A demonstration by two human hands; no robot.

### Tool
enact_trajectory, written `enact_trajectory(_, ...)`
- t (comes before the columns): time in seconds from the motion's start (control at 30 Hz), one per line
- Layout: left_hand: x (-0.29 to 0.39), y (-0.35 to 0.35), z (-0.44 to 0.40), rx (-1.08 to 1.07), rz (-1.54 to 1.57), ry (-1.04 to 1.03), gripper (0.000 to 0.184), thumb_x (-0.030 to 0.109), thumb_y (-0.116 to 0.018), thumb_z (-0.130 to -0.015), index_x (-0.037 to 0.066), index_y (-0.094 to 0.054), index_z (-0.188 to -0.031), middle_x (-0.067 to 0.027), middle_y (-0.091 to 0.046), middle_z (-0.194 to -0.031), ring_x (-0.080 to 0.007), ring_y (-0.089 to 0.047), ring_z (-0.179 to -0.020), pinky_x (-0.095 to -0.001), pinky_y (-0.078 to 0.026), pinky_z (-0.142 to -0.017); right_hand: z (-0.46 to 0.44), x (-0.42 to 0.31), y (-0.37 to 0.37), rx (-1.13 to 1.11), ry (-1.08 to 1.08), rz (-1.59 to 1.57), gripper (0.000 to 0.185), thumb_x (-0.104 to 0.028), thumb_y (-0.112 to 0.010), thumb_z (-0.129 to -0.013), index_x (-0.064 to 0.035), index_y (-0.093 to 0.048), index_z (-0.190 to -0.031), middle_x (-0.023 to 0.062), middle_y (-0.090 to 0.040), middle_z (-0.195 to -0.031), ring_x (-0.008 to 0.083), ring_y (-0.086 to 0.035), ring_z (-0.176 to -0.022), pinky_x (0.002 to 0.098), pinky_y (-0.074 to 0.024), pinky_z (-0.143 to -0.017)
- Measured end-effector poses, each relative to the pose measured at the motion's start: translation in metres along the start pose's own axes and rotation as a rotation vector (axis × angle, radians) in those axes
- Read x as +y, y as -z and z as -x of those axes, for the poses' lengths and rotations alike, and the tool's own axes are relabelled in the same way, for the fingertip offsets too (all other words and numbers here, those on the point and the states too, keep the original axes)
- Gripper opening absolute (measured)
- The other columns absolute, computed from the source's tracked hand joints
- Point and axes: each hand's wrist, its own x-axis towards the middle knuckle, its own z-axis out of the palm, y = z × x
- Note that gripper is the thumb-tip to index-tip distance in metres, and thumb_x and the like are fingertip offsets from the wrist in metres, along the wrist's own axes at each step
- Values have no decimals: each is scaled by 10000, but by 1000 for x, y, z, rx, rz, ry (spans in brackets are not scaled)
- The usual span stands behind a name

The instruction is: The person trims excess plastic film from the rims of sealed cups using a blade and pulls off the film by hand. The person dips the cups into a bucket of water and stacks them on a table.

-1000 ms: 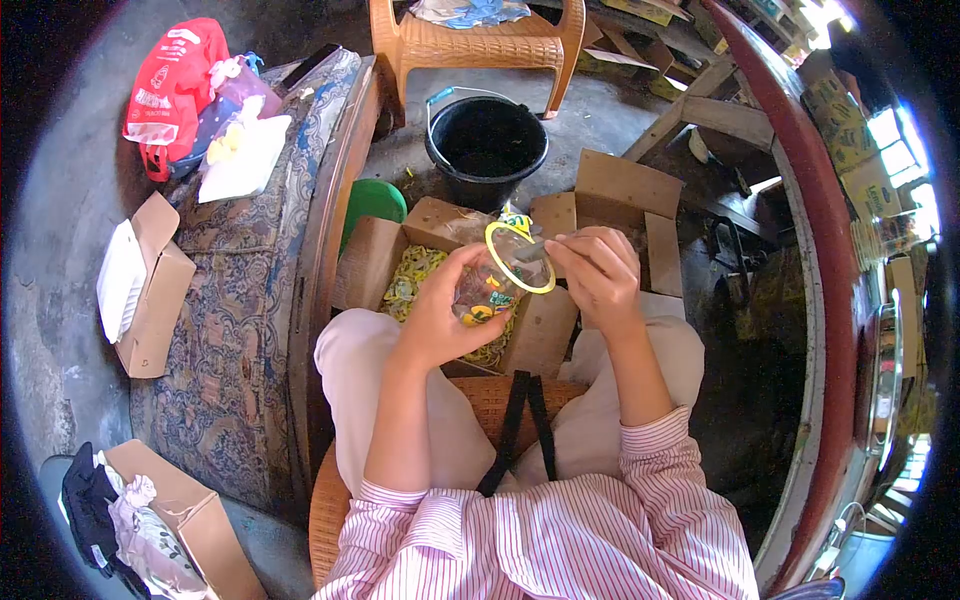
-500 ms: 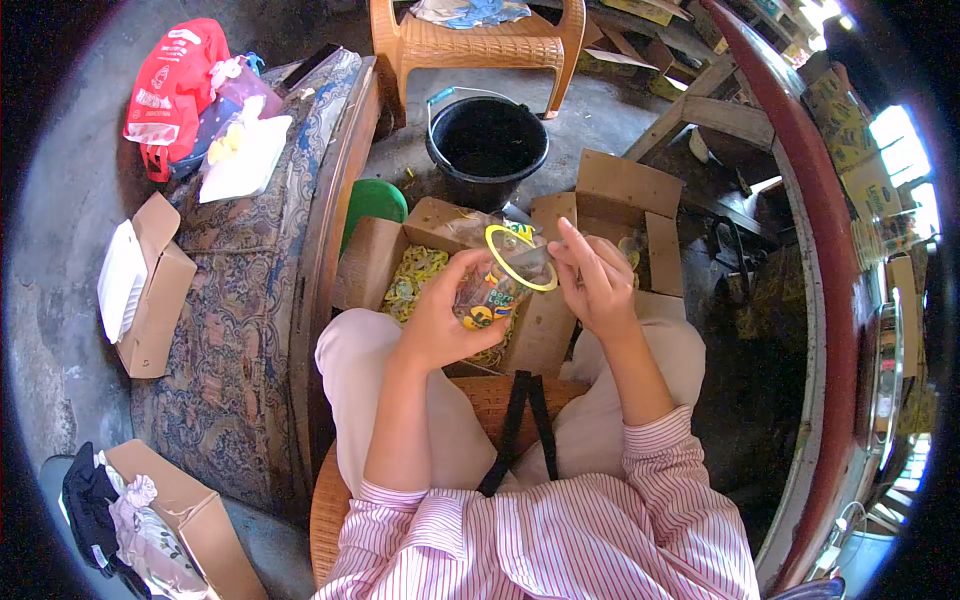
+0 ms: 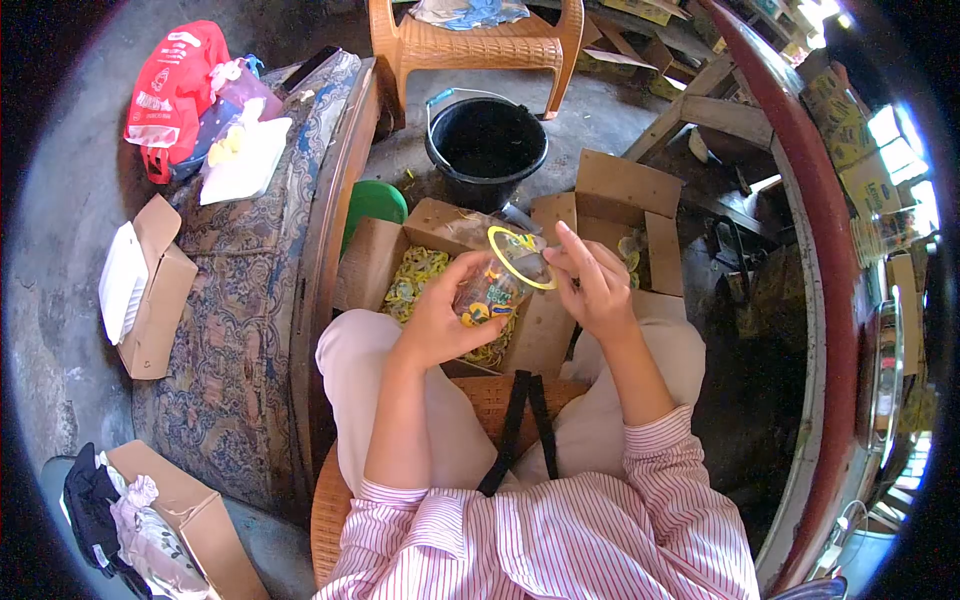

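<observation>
A clear plastic cup (image 3: 488,296) with coloured print is tilted, its mouth facing right and up. My left hand (image 3: 440,315) is wrapped round the cup's side. Around the rim runs a yellow ring (image 3: 503,264), part of it loose-looking at the top. My right hand (image 3: 592,280) is at the right side of the rim, thumb and index finger pinched on a small greyish piece whose nature I cannot make out. Below the cup, an open cardboard box (image 3: 450,222) holds many yellow strips (image 3: 412,280).
A second open box (image 3: 628,185) stands at the right. Behind are a black bucket (image 3: 487,150) and a wicker chair (image 3: 480,52). A green round object (image 3: 375,205) is beside the patterned cushion (image 3: 230,330). A red bag (image 3: 175,95) rests at upper left.
The index finger of my right hand has lifted and the hand has turned slightly. The yellow printed bit above the rim has dropped lower. My left hand still holds the cup.
</observation>
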Motion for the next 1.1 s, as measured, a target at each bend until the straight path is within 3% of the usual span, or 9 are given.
enact_trajectory(0.37, -2, -6, 6, -11, -45, 10, 651, 51, -718, -618, 14, -438, -1204, -80, -540, -1094, -152, -519, -1009, -290, -422, -866, 2, 1, -1, -25, -24, 0, 522, 72, -645, -661, 18, -519, -1165, 80, -605, -722, 209, -552, -585, 319, -471, -539)
enact_trajectory(0.47, -9, -5, 5, -11, 79, 22, 656, 41, -714, -623, 9, -430, -1213, -77, -533, -1109, -150, -507, -1027, -287, -413, -876, 1, 1, -1, -17, -19, -12, 514, 76, -642, -667, 19, -519, -1163, 74, -601, -706, 208, -557, -591, 312, -472, -537)
enact_trajectory(0.67, 12, -2, 2, -69, 116, -1, 640, 22, -698, -631, 20, -438, -1216, -63, -520, -1134, -136, -491, -1048, -284, -380, -916, 1, 1, 1, 60, -43, -60, 509, 88, -666, -646, 13, -528, -1131, 86, -643, -757, 201, -605, -646, 297, -492, -614)
enact_trajectory(0.77, 12, 3, 2, -59, 138, 44, 717, 7, -707, -586, 23, -406, -1237, -73, -494, -1151, -176, -494, -1080, -312, -398, -916, 1, -4, 0, 237, -191, -163, 471, 83, -669, -662, 10, -533, -1107, 91, -658, -775, 166, -631, -696, 283, -494, -691)
enact_trajectory(0.87, 4, 2, 1, 4, 98, -93, 658, 46, -705, -608, 30, -448, -1213, -58, -520, -1152, -151, -488, -1081, -297, -363, -940, -1, -5, 5, 313, -366, -256, 441, 75, -662, -682, 7, -534, -1098, 82, -661, -766, 141, -638, -740, 272, -482, -740)
enact_trajectory(0.9, 1, 2, 1, 0, 108, -109, 676, 80, -728, -598, 35, -450, -1213, -65, -518, -1165, -159, -486, -1094, -307, -364, -948, -4, -7, 6, 350, -411, -264, 336, 76, -666, -684, 14, -575, -1001, 86, -654, -769, 131, -620, -730, 263, -478, -711)
enact_trajectory(1.1, 2, -1, 2, -14, 101, -97, 665, 89, -750, -597, 37, -456, -1192, -71, -520, -1164, -167, -492, -1092, -319, -378, -945, 1, -6, 6, 379, -412, -290, 123, 83, -660, -686, 30, -599, -779, 108, -625, -775, 145, -583, -698, 247, -467, -643)
